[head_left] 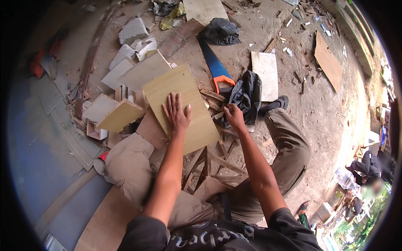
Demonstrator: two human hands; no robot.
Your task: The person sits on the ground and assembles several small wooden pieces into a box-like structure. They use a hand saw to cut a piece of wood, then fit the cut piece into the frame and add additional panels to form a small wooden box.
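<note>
My left hand [178, 113] lies flat with fingers spread on a pale yellowish wooden board [194, 111], which slants across other pieces in front of me. My right hand [233, 114] is closed beside the board's right edge, against a crumpled black plastic bag [247, 94]. What its fingers hold, if anything, is hidden. Just beyond the bag lies a handsaw [212, 60] with a dark blue blade and an orange and black handle. Broken strips of wood [226, 162] lie crossed on the ground between my legs.
Stacked boards and a small box-shaped piece [96, 130] stand at the left, with rubble chunks [133, 31] behind. A white panel [264, 75] and a brown panel [328, 62] lie farther right. Another black bag [222, 31] sits at the back. Another person [370, 167] is at the far right.
</note>
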